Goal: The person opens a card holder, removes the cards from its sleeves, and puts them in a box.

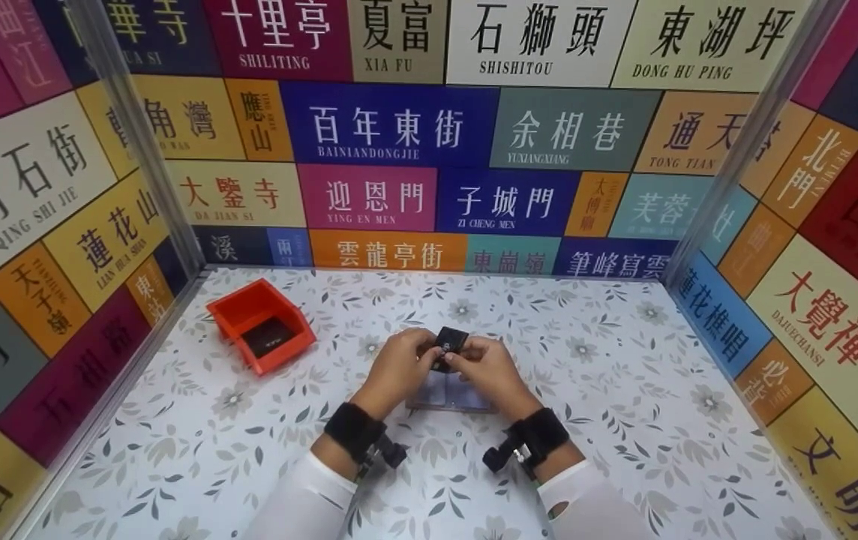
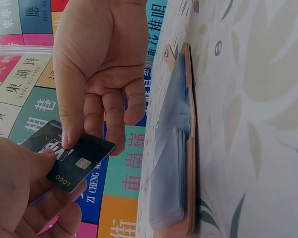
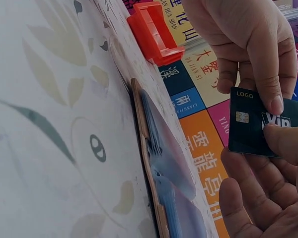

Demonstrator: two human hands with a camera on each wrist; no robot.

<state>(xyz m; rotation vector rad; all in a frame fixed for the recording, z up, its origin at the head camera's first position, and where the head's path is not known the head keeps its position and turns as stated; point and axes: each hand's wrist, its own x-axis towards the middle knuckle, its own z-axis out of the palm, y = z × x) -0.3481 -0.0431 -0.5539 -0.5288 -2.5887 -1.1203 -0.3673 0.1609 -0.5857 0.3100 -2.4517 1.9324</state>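
Left hand [image 1: 399, 360] and right hand [image 1: 483, 367]: both pinch 1 dark VIP chip card [image 1: 450, 343] | card holder [image 1: 450, 394]: tabletop [image 1: 624, 420] centre, beneath | orange bin [image 1: 260, 325]: back-left corner

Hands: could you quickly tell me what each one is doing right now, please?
Left hand: pinches the dark card at one edge.
Right hand: pinches the same card between thumb and fingers, above the card holder.

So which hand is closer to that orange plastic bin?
The left. The left hand sits just right of the orange plastic bin, pinching the dark chip card; the right hand holds the card's other side, farther away.
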